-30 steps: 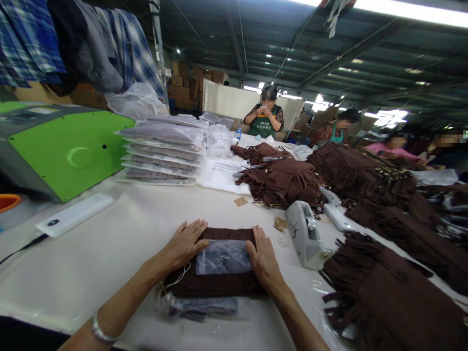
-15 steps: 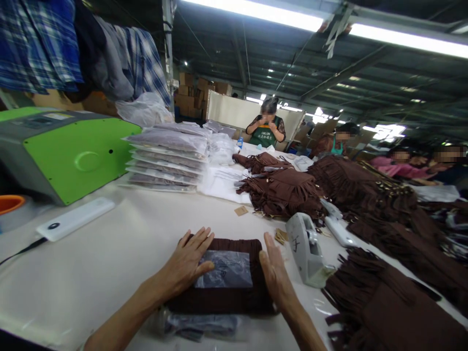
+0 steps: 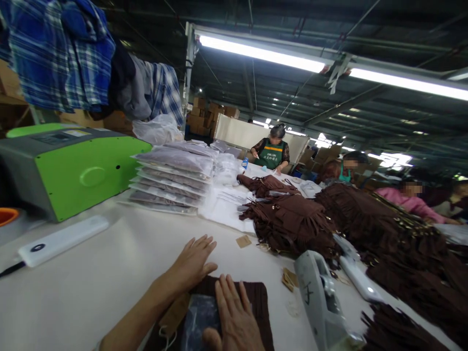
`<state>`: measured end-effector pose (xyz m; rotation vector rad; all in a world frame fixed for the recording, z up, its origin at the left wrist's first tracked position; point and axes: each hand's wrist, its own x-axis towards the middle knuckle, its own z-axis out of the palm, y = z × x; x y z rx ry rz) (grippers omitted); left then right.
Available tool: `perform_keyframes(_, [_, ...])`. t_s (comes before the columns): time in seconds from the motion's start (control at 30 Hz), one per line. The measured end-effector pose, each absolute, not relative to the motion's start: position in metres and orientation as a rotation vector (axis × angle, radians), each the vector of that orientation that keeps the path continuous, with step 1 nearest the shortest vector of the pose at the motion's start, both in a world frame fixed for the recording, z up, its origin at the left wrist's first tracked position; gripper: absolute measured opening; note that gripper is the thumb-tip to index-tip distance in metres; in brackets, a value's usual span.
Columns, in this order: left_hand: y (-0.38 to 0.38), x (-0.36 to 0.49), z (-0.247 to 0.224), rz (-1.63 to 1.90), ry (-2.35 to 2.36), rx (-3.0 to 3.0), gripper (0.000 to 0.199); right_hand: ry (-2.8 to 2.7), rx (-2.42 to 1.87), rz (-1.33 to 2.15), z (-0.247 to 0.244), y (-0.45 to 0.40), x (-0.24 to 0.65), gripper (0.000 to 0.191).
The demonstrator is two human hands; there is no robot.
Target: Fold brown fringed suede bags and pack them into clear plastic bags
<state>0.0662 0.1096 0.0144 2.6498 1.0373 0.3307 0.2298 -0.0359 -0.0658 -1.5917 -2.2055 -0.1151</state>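
Observation:
A dark brown suede-like bag (image 3: 261,304) lies flat at the bottom of the view, cut off by the lower edge. On it rests a clear plastic packet (image 3: 199,317), and at its left a cardboard tag (image 3: 175,314) with white string. My right hand (image 3: 237,317) lies flat over the bag and the packet's right part, fingers stretched forward. By the bag's upper left corner my left hand (image 3: 195,263) is stretched out with thumb apart, holding nothing; whether it touches the bag I cannot tell.
A grey tape dispenser (image 3: 320,302) stands to the right, near loose tags (image 3: 288,279). Beyond are heaps of brown fringed bags (image 3: 292,219). A stack of plastic-wrapped packs (image 3: 171,175), a green machine (image 3: 91,175) and a white device (image 3: 64,240) sit left. Several people work across the table.
My right hand has moved left from the bag's right edge onto its top. The tag now shows at the bag's left. The camera has tilted up, so the bag sits lower.

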Motion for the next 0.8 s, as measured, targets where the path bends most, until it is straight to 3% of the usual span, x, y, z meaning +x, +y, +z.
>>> perform_keyframes(0.1, [0.138,0.075,0.016,0.295,1.056,2.632,0.054,-2.222,-1.599,-0.107,-0.093,-0.031,0.237,0.081])
perform_keyframes(0.17, [0.154,0.075,0.014,0.278,1.031,2.618,0.053,-2.216,-1.621,-0.045,-0.083,-0.031,0.246,0.079])
perform_keyframes(0.23, [0.167,0.070,0.009,0.275,1.014,2.581,0.053,-2.197,-1.650,0.068,-0.051,-0.028,0.259,0.077])
perform_keyframes(0.43, [0.189,0.046,-0.016,0.434,0.947,2.257,0.054,-1.850,-2.009,0.192,0.042,0.040,0.309,0.042])
perform_keyframes(0.8, [0.201,0.045,-0.028,0.557,0.815,2.101,0.046,-2.172,-2.323,-0.216,-0.006,0.178,0.305,0.033])
